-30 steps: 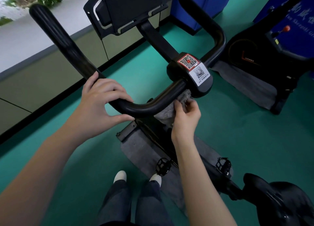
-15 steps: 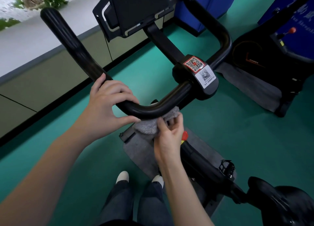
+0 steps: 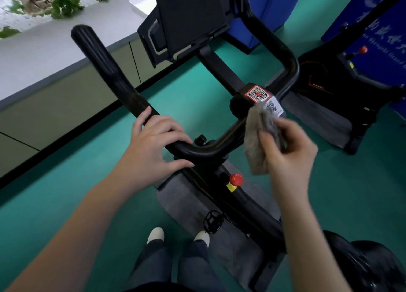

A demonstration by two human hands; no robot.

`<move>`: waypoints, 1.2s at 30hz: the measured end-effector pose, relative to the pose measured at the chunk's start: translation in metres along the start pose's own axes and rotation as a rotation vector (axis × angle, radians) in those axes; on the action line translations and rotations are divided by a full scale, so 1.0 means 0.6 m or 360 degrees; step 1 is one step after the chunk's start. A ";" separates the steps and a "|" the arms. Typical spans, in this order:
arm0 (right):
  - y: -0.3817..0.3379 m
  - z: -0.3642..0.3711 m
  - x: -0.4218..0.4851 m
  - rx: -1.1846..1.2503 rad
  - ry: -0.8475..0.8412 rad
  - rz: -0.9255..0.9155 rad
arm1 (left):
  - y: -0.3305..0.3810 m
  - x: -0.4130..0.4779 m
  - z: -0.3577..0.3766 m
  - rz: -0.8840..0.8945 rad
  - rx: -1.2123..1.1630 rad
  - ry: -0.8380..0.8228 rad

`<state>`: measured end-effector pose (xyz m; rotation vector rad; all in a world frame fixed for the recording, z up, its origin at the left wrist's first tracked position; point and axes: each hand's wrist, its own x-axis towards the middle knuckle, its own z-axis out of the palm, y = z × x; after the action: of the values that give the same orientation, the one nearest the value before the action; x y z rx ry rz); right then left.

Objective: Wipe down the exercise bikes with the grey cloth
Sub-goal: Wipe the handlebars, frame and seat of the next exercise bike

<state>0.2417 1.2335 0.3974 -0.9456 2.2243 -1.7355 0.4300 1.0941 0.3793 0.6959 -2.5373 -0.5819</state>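
Note:
A black exercise bike stands in front of me, its curved handlebar point(image 3: 123, 87) sweeping from upper left down to the centre clamp with QR stickers point(image 3: 257, 94). My left hand point(image 3: 151, 146) grips the handlebar at its lower bend, fingers over the top and thumb below. My right hand point(image 3: 287, 151) holds the folded grey cloth point(image 3: 257, 142) up in front of the clamp, just right of the bar. The image is blurred there, so contact between cloth and bar is unclear.
The bike's screen point(image 3: 186, 21) rises at top centre. A red knob point(image 3: 235, 179) sits on the frame below the bar, with a pedal point(image 3: 212, 222) and saddle point(image 3: 364, 263) nearer me. A second bike point(image 3: 334, 87) stands to the right. My feet are on the grey mat point(image 3: 182, 199).
My right hand has come out from under the handlebar and lifted the cloth up and to the right, in front of the clamp. My left hand keeps its grip on the bar.

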 end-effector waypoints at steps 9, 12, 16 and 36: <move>-0.060 0.061 0.150 -0.1335 -0.1032 -0.0485 | -0.004 0.002 -0.002 -0.0001 -0.0048 0.0010; -0.065 0.082 0.156 -0.1652 -0.1297 -0.0502 | -0.005 0.004 -0.003 -0.0019 -0.0083 0.0009; -0.068 0.099 0.152 -0.1790 -0.1517 -0.0494 | -0.007 0.003 -0.002 -0.0026 -0.0113 0.0015; -0.086 0.125 0.072 -0.1354 -0.1398 -0.0222 | -0.005 0.001 -0.005 -0.0033 -0.0055 -0.0011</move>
<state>0.2641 1.1414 0.4323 -1.6120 2.1832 -0.1451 0.4323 1.0904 0.3803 0.7101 -2.5229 -0.6346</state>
